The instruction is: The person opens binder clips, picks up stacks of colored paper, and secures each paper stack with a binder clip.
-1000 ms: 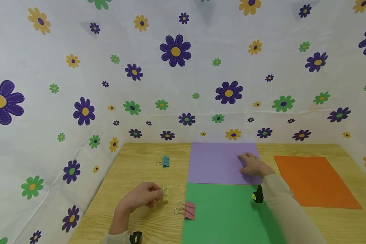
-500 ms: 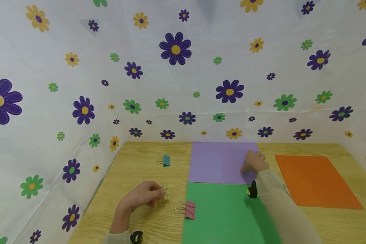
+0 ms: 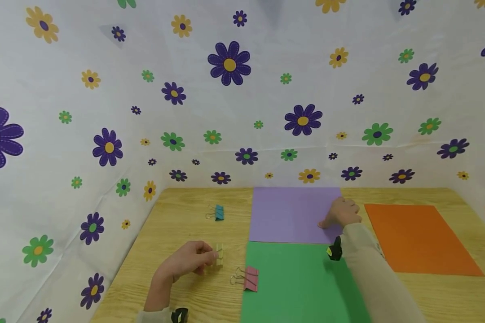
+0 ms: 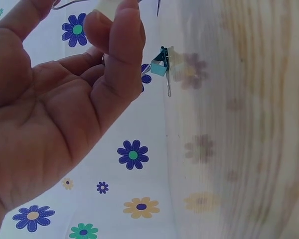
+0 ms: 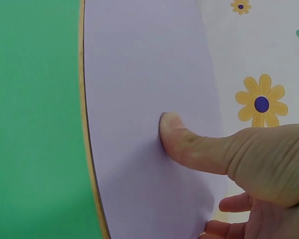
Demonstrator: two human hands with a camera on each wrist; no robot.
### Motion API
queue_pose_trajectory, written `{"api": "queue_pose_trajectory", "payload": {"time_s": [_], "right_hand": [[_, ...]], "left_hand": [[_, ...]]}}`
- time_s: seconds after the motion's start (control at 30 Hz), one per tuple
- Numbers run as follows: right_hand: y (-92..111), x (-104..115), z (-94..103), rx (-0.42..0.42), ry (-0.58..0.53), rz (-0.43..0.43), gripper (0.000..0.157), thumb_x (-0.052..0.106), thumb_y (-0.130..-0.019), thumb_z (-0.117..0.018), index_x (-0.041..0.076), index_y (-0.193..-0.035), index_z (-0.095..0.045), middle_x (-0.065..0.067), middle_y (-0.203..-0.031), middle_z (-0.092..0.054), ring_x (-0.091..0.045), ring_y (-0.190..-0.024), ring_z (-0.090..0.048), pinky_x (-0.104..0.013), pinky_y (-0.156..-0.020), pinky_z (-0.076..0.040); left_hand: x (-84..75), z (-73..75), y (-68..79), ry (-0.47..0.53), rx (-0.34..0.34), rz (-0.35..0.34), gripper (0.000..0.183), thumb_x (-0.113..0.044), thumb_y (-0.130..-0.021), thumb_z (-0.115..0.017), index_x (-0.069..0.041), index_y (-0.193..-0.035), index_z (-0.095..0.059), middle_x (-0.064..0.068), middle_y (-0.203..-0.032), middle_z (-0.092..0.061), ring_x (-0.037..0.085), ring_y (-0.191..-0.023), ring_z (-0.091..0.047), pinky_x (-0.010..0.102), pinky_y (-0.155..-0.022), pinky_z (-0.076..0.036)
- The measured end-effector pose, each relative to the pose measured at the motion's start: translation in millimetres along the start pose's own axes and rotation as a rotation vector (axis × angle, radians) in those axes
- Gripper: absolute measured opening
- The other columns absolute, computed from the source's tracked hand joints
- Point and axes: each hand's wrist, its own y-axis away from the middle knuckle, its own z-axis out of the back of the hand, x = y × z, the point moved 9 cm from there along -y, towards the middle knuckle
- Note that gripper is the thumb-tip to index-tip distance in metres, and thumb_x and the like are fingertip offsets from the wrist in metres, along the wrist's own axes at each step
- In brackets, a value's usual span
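Left hand [image 3: 191, 258] pinches the yellow clip [image 3: 219, 254]; right hand [image 3: 344, 211] is at the purple sheet [image 3: 287, 215].

The yellow clip is between thumb and fingertips, over the table [image 3: 178, 220], left of the pink clip [image 3: 251, 279] and nearer the person than the blue clip [image 3: 219, 212]. The right thumb rests on top of the purple sheet near its right end, with the fingers bent at the edge; whether they pinch the paper I cannot tell. The purple sheet lies flat just beyond the green sheet [image 3: 303, 278], a thin strip of wood between them. The pink clip overlaps the green sheet's left edge. The orange sheet [image 3: 422, 237] lies apart, to the right.
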Motion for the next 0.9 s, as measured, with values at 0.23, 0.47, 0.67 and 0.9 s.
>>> {"api": "queue_pose_trajectory", "payload": {"time_s": [0.23, 0.47, 0.67, 0.9], "right_hand": [[0.1, -3.6, 1.8, -0.014, 0.006, -0.031, 0.107, 0.044, -0.070, -0.089, -0.021, -0.131, -0.029, -0.044, -0.121, -0.038, -0.051, -0.112, -0.042, -0.056, -0.089, -0.047], [0.2, -4.3, 2.5, -0.008, 0.003, -0.034, 0.104, 0.045, -0.070, -0.089, -0.022, -0.128, -0.032, -0.043, -0.118, -0.040, -0.050, -0.111, -0.043, -0.054, -0.090, -0.047], [0.9, -6.7, 3.5, -0.026, -0.022, -0.060, 0.100, 0.042, -0.070, -0.090, -0.021, -0.125, -0.035, -0.040, -0.116, -0.042, -0.047, -0.107, -0.044, -0.052, -0.088, -0.048], [0.8, -6.5, 2.3, 0.001, -0.080, -0.002, 0.099, 0.036, -0.071, -0.090, -0.023, -0.125, -0.033, -0.041, -0.114, -0.043, -0.049, -0.105, -0.045, -0.053, -0.086, -0.048]], "left_hand": [[0.6, 1.7, 2.0, 0.003, 0.000, -0.011, 0.038, -0.031, -0.099, -0.063, 0.005, -0.112, -0.062, 0.012, -0.091, -0.063, 0.020, -0.072, -0.060, 0.037, -0.069, -0.057], [-1.9, 3.6, 2.4, -0.002, 0.002, -0.023, 0.040, -0.032, -0.097, -0.064, 0.005, -0.112, -0.062, 0.013, -0.092, -0.064, 0.021, -0.070, -0.060, 0.039, -0.069, -0.057], [-3.2, 4.0, 1.7, 0.004, 0.005, -0.030, 0.038, -0.030, -0.098, -0.063, 0.006, -0.112, -0.062, 0.014, -0.092, -0.064, 0.021, -0.069, -0.060, 0.038, -0.069, -0.057], [-1.3, 4.7, 3.2, 0.001, 0.001, -0.020, 0.042, -0.033, -0.098, -0.063, 0.006, -0.113, -0.062, 0.013, -0.094, -0.064, 0.020, -0.069, -0.059, 0.037, -0.069, -0.056]]}}
